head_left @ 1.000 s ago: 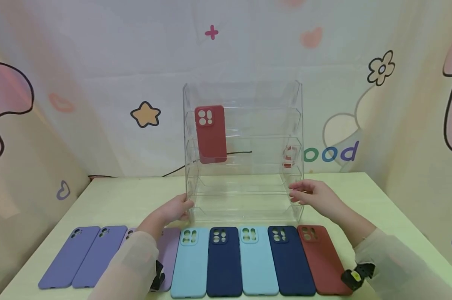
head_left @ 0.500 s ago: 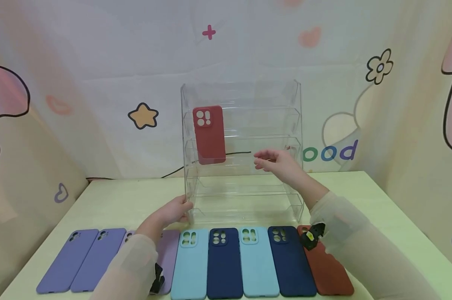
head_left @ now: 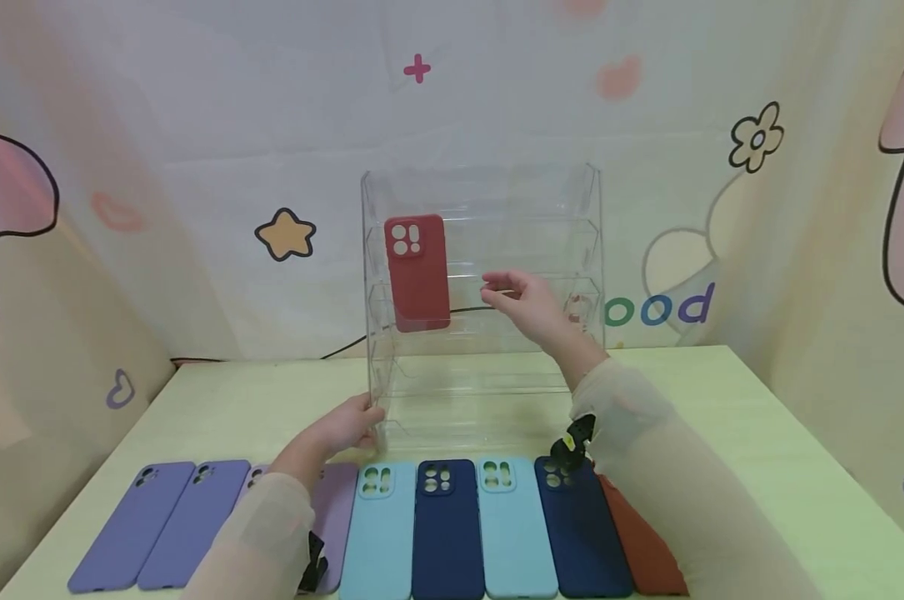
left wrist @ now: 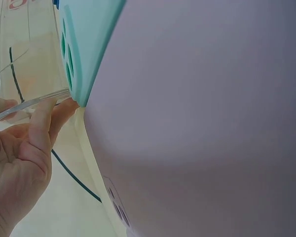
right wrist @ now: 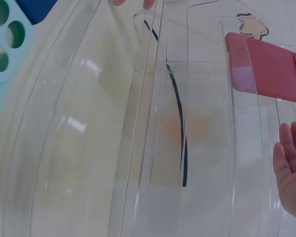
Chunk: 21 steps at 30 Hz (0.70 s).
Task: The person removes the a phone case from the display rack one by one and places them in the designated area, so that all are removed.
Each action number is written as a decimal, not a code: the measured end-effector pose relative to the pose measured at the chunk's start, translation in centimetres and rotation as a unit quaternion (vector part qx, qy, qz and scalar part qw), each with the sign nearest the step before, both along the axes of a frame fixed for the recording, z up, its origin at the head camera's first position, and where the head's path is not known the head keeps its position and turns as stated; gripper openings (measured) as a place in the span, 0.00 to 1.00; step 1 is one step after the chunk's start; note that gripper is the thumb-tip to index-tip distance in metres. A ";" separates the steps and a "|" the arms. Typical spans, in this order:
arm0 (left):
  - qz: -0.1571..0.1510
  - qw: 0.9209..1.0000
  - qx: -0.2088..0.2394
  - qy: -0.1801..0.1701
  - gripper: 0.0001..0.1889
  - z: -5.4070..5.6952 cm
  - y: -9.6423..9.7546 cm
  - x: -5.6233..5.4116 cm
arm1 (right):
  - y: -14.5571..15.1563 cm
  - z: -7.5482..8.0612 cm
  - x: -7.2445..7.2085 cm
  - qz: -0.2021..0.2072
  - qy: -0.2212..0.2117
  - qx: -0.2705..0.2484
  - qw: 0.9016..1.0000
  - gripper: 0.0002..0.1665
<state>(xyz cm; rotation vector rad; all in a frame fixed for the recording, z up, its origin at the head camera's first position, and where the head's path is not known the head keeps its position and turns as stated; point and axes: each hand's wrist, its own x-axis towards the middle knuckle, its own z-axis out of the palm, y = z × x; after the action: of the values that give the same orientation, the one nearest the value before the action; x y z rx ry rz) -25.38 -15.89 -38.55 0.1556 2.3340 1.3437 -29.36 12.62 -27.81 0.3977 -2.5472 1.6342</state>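
Observation:
A clear tiered display rack (head_left: 489, 390) stands on the table. Its lower left side panel (left wrist: 35, 101) is pinched between the thumb and fingers of my left hand (head_left: 345, 423). A red phone case (head_left: 417, 275) leans upright in a middle tier at the rack's left, its camera cutouts at the top. My right hand (head_left: 530, 310) is in front of the rack, to the right of that case, holding nothing. The right wrist view shows its fingers (right wrist: 286, 140) nearly straight, apart from the red case (right wrist: 269, 69).
Phone cases lie in a row along the front: purple (head_left: 132, 533), light blue (head_left: 377, 542), dark blue (head_left: 448, 533) and another red one (head_left: 642, 542), partly under the right sleeve (head_left: 669, 467). A patterned cloth (head_left: 234, 83) hangs behind, with a black cord (head_left: 344, 347) by it.
My right hand has left the rack's lower right side and moved up and left, toward the red phone case in the rack. The left hand keeps its grip on the rack.

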 end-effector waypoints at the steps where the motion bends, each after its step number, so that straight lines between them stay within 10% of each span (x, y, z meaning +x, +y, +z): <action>1: 0.001 1.000 0.000 -0.001 0.27 0.0 0.0 0.0 | -0.3 0.0 -0.2 0.003 0.004 -0.005 1.000 0.23; 21: 0.009 1.000 0.001 0.006 0.27 -0.2 -0.2 -0.1 | -6.1 -0.8 -1.9 -0.038 0.014 -0.071 0.997 0.21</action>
<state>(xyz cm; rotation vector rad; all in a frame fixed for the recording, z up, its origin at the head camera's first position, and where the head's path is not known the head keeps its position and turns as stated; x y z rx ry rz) -25.45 -16.06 -38.79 0.1444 2.3493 1.3583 -31.30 6.49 -28.66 0.3059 -2.3774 1.7552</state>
